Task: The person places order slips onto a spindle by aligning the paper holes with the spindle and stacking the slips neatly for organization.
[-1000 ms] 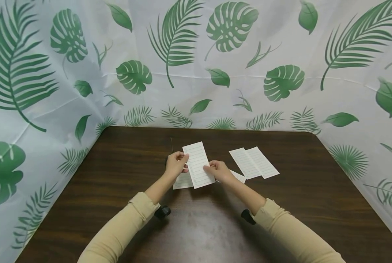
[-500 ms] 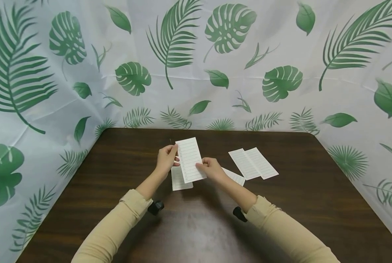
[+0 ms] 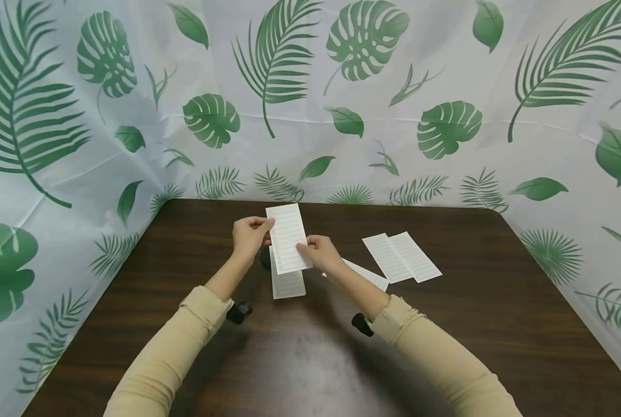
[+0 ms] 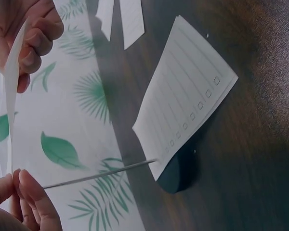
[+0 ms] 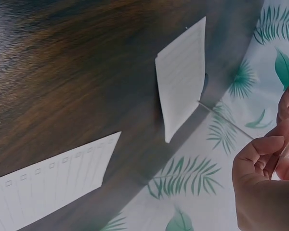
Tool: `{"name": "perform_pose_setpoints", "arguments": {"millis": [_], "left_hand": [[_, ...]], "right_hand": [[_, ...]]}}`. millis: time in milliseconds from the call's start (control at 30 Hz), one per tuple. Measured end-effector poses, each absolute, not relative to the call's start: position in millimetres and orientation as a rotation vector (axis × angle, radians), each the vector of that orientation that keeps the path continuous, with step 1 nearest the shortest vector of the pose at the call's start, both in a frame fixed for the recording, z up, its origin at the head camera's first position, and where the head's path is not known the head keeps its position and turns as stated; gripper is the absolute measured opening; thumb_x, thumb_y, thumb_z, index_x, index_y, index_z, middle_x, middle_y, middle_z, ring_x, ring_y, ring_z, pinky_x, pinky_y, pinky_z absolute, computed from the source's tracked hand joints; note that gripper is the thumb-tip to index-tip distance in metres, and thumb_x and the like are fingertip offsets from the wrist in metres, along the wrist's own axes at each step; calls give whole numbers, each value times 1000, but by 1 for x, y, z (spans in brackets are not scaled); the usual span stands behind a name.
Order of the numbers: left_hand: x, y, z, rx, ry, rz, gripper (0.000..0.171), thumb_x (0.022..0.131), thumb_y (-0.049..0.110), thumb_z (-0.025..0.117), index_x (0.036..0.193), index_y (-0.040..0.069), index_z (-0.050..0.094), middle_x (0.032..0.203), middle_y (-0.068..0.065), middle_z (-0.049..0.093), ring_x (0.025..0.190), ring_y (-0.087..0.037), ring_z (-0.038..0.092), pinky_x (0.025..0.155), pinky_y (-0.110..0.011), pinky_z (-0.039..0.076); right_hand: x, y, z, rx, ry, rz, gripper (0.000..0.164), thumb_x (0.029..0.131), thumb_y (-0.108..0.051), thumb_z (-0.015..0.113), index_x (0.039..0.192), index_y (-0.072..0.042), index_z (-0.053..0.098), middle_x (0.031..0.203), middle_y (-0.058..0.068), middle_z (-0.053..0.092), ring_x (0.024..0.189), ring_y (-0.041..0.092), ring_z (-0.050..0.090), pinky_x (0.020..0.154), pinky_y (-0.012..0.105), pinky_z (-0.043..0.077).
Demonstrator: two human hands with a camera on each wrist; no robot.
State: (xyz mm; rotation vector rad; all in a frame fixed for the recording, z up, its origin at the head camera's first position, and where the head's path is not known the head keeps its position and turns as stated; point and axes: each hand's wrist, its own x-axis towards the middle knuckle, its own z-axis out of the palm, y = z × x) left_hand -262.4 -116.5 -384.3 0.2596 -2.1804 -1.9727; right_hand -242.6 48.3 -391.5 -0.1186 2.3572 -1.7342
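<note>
My left hand (image 3: 248,238) and right hand (image 3: 322,255) hold a white lined checklist slip (image 3: 288,237) between them. The left pinches its upper left edge, the right its lower right edge. Below it, a similar slip (image 3: 288,285) sits on a thin metal spike (image 4: 106,176) that rises from a dark round base (image 4: 181,168). In the left wrist view the spike's upper end overlaps the left fingers (image 4: 36,199), and the held slip shows nearly edge-on. The right wrist view has the right hand's fingers curled at its edge, with the spiked slip beyond.
To the right, two overlapping lined slips (image 3: 401,258) lie on the dark wooden table (image 3: 477,313). Another slip (image 3: 365,275) lies partly hidden behind the right forearm. A leaf-print curtain (image 3: 300,139) borders the table's back and sides.
Both hands have carried the held slip left and farther back over the table, uncovering more of the spiked slip. The slips on the right stay where they were.
</note>
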Motion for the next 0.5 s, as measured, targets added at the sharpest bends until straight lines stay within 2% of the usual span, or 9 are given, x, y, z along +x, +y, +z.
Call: {"name": "perform_pose_setpoints", "arguments": {"millis": [233, 367, 500], "left_hand": [[-269, -117, -385, 278, -2153, -1874, 21, 86, 15, 68, 94, -5, 69, 64, 4, 57, 48, -1, 52, 43, -13, 48], [-272, -115, -387, 301, -2125, -1877, 21, 85, 14, 69, 93, -5, 70, 65, 3, 58, 48, -2, 53, 43, -13, 49], [-274, -113, -388, 303, -2103, -1873, 19, 85, 13, 69, 93, -5, 70, 65, 3, 58, 48, -6, 55, 43, -14, 49]], "right_hand": [[-248, 43, -390, -76, 2320, -1752, 23, 95, -11, 52, 100, 10, 61, 94, 23, 69, 67, 10, 61, 60, 22, 55], [-250, 42, -389, -51, 2320, -1751, 23, 95, -11, 53, 100, 10, 61, 94, 22, 69, 66, 10, 60, 58, 23, 55], [-253, 42, -389, -56, 2332, -1747, 23, 95, -11, 53, 98, 10, 61, 91, 21, 68, 65, 10, 59, 63, 31, 59]]}}
